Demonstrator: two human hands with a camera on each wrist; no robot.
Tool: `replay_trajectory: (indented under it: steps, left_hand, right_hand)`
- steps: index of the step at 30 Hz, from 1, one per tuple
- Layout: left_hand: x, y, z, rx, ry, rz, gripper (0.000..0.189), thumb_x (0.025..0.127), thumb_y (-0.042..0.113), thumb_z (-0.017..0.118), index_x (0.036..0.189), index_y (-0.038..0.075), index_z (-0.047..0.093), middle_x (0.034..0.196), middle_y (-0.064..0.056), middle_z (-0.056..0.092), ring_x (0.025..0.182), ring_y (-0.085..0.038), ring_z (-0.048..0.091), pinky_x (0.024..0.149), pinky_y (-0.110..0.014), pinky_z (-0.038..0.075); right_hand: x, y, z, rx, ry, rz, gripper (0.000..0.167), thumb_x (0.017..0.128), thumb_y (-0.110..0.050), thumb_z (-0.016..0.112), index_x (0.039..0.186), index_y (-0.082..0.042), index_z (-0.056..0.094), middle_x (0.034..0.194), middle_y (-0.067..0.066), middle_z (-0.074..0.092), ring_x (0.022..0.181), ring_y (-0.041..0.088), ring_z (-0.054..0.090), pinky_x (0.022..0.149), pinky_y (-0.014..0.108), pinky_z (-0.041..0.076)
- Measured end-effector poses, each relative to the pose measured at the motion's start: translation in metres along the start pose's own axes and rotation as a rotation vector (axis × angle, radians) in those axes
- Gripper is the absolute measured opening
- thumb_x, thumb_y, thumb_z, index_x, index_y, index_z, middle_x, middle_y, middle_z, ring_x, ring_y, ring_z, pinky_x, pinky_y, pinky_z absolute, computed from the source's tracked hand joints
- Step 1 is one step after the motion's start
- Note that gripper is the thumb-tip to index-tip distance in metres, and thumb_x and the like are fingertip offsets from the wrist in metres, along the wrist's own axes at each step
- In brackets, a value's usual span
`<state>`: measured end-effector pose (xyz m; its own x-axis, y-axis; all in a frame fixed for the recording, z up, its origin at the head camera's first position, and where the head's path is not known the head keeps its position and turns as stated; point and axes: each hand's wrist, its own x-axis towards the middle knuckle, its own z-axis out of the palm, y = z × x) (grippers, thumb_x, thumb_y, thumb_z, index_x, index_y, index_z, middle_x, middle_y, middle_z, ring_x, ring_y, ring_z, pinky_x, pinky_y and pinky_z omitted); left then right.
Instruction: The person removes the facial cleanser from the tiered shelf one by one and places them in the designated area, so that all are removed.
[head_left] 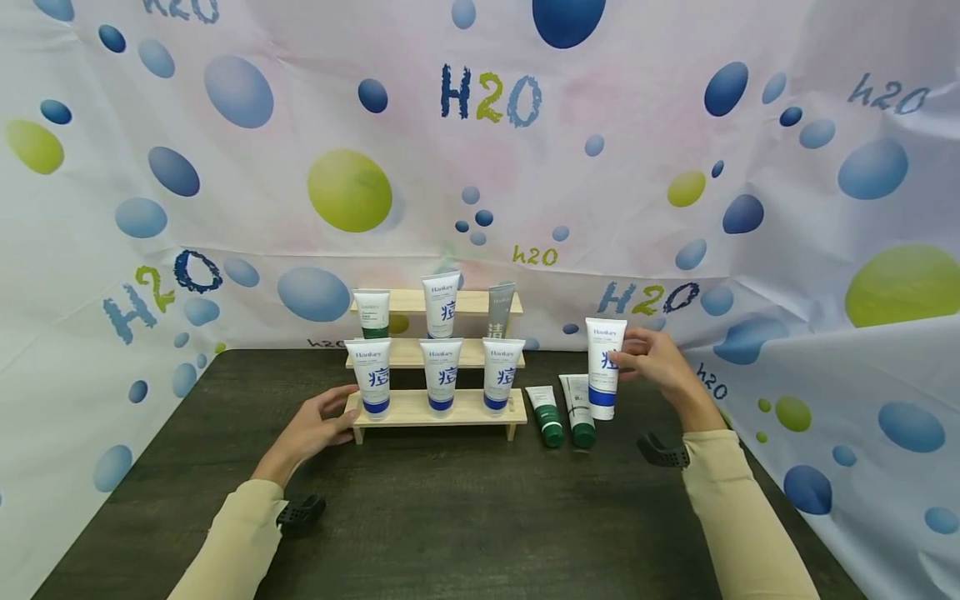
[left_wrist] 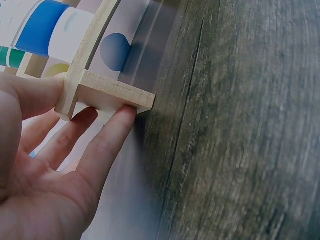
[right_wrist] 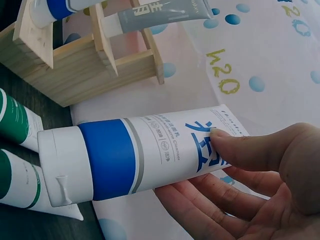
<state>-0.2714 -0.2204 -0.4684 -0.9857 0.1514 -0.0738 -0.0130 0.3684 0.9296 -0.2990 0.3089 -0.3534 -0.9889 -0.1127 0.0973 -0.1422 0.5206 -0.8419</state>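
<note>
My right hand [head_left: 660, 367] grips a white facial cleanser tube [head_left: 604, 367] with a blue band, cap down, to the right of a stepped wooden rack [head_left: 435, 421]. In the right wrist view the thumb [right_wrist: 250, 149] lies on the printed front and the fingers are behind the tube. At the rack's left end, my left hand [head_left: 318, 429] holds the lowest step, thumb at the board's edge and fingertips [left_wrist: 127, 114] against the short leg. Three matching blue-banded tubes, one of them a middle tube [head_left: 441, 375], stand upright along the lowest step.
On the rack's upper part stand a green-and-white tube [head_left: 372, 313], a white tube [head_left: 441, 304] and a grey tube [head_left: 500, 309]. Two green-capped tubes [head_left: 546, 417] lie on the dark wooden table [head_left: 480, 517] right of the rack. A patterned sheet [head_left: 562, 192] hangs behind.
</note>
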Motion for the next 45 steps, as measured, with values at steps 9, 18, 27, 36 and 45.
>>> replay_trajectory:
  steps: [9, 18, 27, 36, 45]
  left_hand:
    - [0.000, 0.000, 0.000, 0.006, 0.003, -0.005, 0.062, 0.106, 0.019, 0.060, 0.161, 0.006, 0.033, 0.165, -0.033, 0.028, 0.140, -0.050, 0.050, 0.100, -0.045, 0.062]
    - [-0.002, 0.000, 0.005, -0.007, 0.019, -0.030, 0.062, 0.106, 0.019, 0.061, 0.160, 0.006, 0.034, 0.165, -0.033, 0.028, 0.140, -0.050, 0.050, 0.099, -0.047, 0.062]
    - [0.000, -0.007, 0.003, -0.006, 0.014, -0.005, 0.063, 0.106, 0.020, 0.061, 0.161, 0.006, 0.032, 0.164, -0.033, 0.029, 0.139, -0.050, 0.051, 0.098, -0.046, 0.063]
    - [0.001, -0.004, 0.001, 0.010, 0.014, -0.046, 0.064, 0.106, 0.021, 0.061, 0.161, 0.008, 0.032, 0.165, -0.033, 0.026, 0.140, -0.051, 0.049, 0.099, -0.047, 0.062]
    - [0.003, 0.000, -0.001, 0.017, 0.007, -0.044, 0.065, 0.106, 0.024, 0.060, 0.162, 0.008, 0.031, 0.165, -0.033, 0.025, 0.141, -0.051, 0.048, 0.100, -0.048, 0.061]
  right_hand:
    - [0.000, 0.009, 0.000, 0.012, -0.008, 0.040, 0.054, 0.101, -0.015, 0.068, 0.142, 0.013, 0.046, 0.132, 0.037, 0.061, 0.100, 0.020, 0.072, 0.091, 0.051, 0.064]
    - [-0.003, 0.017, 0.001, 0.004, -0.016, 0.036, 0.055, 0.100, -0.014, 0.069, 0.142, 0.014, 0.046, 0.130, 0.037, 0.063, 0.103, 0.028, 0.073, 0.090, 0.055, 0.064]
    - [-0.001, 0.022, -0.003, -0.006, -0.003, 0.027, 0.054, 0.099, -0.011, 0.069, 0.140, 0.015, 0.047, 0.125, 0.034, 0.067, 0.097, 0.019, 0.071, 0.085, 0.051, 0.066]
    - [0.000, 0.031, -0.003, -0.020, -0.011, 0.032, 0.051, 0.099, -0.009, 0.067, 0.138, 0.016, 0.047, 0.118, 0.033, 0.070, 0.093, 0.020, 0.072, 0.086, 0.054, 0.065]
    - [0.006, 0.038, -0.007, -0.055, -0.010, 0.053, 0.049, 0.100, -0.011, 0.066, 0.138, 0.015, 0.049, 0.119, 0.034, 0.068, 0.094, 0.021, 0.071, 0.080, 0.045, 0.067]
